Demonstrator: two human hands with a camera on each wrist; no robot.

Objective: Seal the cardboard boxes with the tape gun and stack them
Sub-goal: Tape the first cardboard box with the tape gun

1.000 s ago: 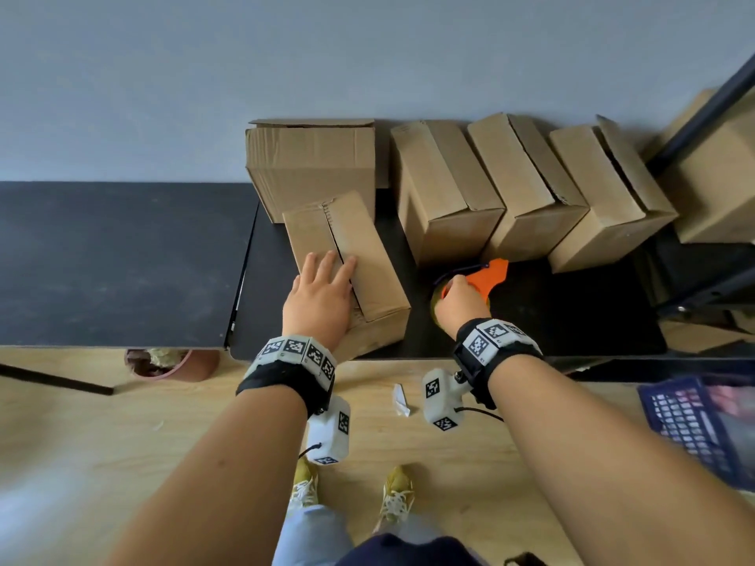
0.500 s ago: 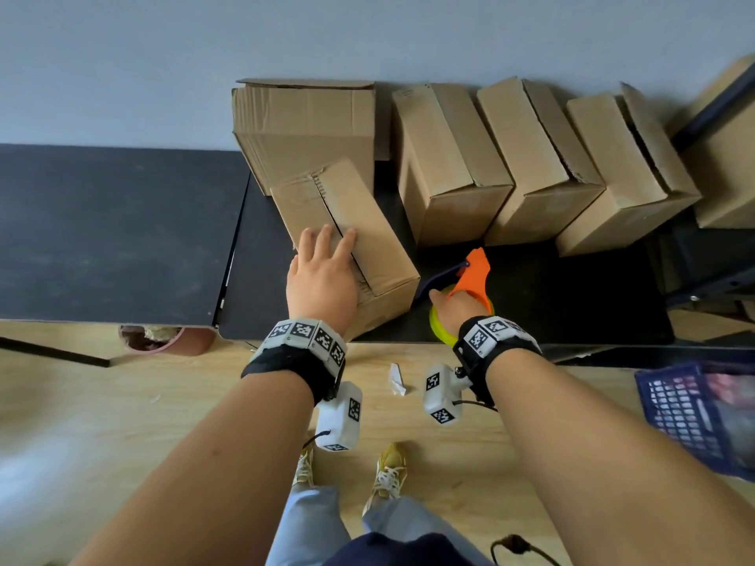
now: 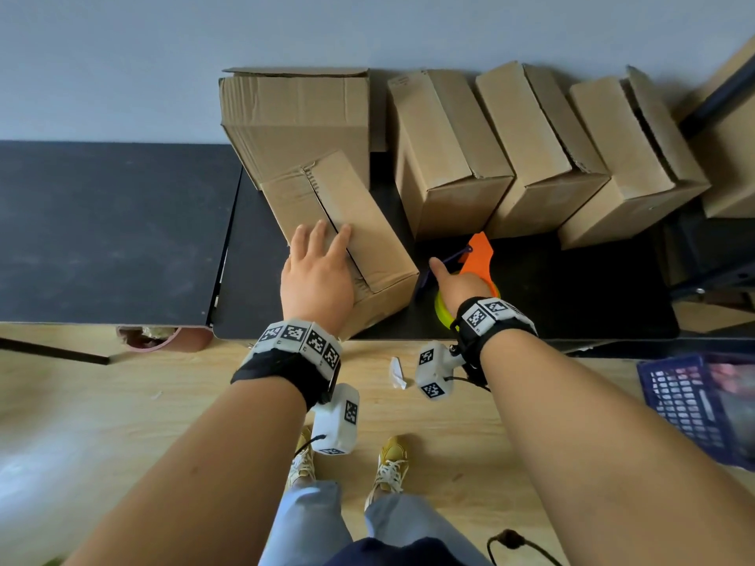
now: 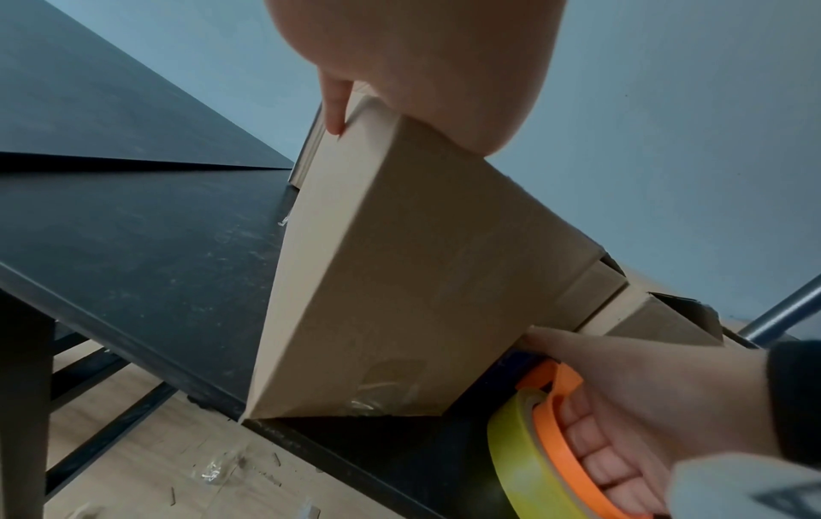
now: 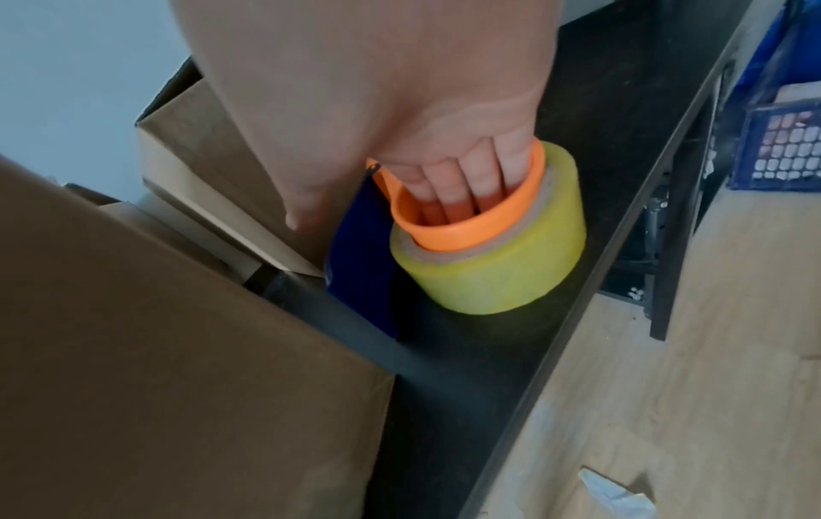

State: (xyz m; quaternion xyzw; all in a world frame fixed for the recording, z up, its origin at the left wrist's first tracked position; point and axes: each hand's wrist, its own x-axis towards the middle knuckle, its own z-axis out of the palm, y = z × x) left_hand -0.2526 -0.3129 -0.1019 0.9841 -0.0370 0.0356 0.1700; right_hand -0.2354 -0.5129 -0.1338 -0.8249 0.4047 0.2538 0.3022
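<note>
Pressing flat on the near cardboard box (image 3: pixel 347 234), the left hand (image 3: pixel 316 275) lies with straight fingers beside the open seam between the flaps. That box sits slantwise on the black surface (image 3: pixel 572 292), its near corner at the front edge. The right hand (image 3: pixel 459 285) grips the tape gun (image 5: pixel 471 217) just right of the box, fingers curled inside the orange core of the yellow roll (thumb sticking out). Four more boxes (image 3: pixel 449 157) stand along the wall, unstacked. Risks, as I judge them: the flaps may spring apart if the left hand eases off; a pull of tape could drag the box over the edge.
</note>
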